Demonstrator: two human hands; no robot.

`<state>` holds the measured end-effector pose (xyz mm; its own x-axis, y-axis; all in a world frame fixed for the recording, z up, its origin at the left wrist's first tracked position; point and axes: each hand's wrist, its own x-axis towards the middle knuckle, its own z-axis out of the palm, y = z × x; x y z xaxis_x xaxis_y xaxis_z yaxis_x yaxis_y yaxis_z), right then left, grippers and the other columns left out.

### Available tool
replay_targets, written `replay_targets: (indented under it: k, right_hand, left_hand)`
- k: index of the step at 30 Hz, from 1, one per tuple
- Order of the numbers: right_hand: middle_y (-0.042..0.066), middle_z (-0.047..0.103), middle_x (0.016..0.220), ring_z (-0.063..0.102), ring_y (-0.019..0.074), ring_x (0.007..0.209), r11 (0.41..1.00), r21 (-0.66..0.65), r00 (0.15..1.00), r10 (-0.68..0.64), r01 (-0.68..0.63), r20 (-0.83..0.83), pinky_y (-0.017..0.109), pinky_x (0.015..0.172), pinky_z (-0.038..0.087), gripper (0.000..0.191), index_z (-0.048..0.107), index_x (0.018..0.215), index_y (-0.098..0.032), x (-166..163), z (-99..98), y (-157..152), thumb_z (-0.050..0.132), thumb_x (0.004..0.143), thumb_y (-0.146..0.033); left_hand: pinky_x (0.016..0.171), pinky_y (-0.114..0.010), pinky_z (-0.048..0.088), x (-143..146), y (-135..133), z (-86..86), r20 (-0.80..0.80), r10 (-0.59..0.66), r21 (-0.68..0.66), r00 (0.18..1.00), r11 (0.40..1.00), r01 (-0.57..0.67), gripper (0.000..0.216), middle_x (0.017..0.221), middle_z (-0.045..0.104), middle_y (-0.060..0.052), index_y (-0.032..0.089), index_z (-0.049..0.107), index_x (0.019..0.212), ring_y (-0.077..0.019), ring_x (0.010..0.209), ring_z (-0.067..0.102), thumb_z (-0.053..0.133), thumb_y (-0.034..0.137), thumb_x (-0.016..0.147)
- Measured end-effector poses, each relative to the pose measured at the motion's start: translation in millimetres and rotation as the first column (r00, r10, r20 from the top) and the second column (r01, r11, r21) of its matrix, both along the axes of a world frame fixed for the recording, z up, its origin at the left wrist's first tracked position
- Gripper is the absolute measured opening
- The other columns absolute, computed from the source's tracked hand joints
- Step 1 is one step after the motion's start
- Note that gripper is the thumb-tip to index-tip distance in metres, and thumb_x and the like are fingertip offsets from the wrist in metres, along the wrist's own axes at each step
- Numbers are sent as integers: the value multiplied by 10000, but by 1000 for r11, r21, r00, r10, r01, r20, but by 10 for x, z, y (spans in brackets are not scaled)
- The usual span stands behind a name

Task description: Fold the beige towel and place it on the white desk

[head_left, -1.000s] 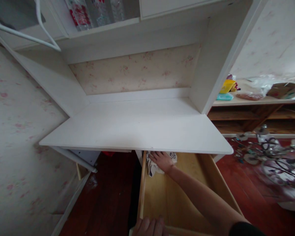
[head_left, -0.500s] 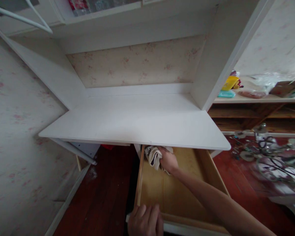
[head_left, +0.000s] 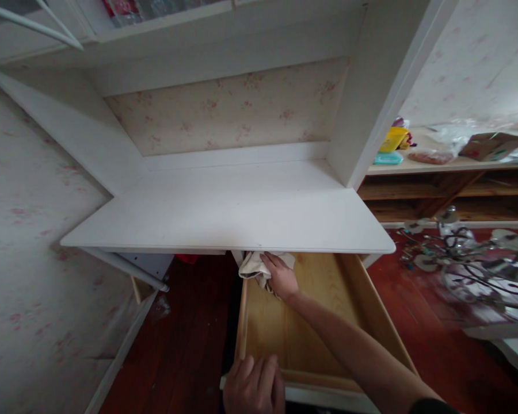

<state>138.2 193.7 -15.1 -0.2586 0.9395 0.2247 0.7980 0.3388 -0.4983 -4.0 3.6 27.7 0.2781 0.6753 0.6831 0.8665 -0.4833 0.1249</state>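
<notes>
A light wooden drawer (head_left: 371, 310) stands pulled out from under a white desk top (head_left: 224, 213). My right hand (head_left: 280, 276) reaches to the drawer's far left corner and is closed on a crumpled pale cloth (head_left: 251, 265), which lies over the left side wall just under the desk edge. My left hand (head_left: 254, 386) rests on the drawer's front edge at the near left corner, fingers curled over it.
Dark red wooden floor (head_left: 190, 339) lies left of the drawer. A metal chandelier-like object (head_left: 470, 259) sits on the floor at the right. A wooden shelf (head_left: 449, 167) beyond it carries a yellow item, a teal item and a cardboard box. Flowered wallpaper covers the left wall.
My right hand has bunched the cloth and carried it left, up onto the drawer's left wall. My left hand stays on the drawer front.
</notes>
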Motion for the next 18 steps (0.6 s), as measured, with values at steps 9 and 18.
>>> replay_targets:
  k: [9,18]
  right_hand:
    - [96,519,1428,455,322,1268,971,26,841,194,-240,505,507,1080,350,414,563,1355,-168,-46,-49,273,432,965,-122]
    - [99,535,1407,463,335,1244,936,3,670,250,-352,699,511,976,420,367,574,1323,-158,439,-69,293,422,989,-154]
  left_hand:
    - [624,-348,344,-28,2,-21,-6,-19,-2,1000,1000,19,166,651,667,-5,193,672,926,-162,590,539,556,146,816]
    - [603,-350,314,-22,21,18,10,-48,1,999,999,48,134,622,641,12,181,668,895,-155,571,501,571,120,825]
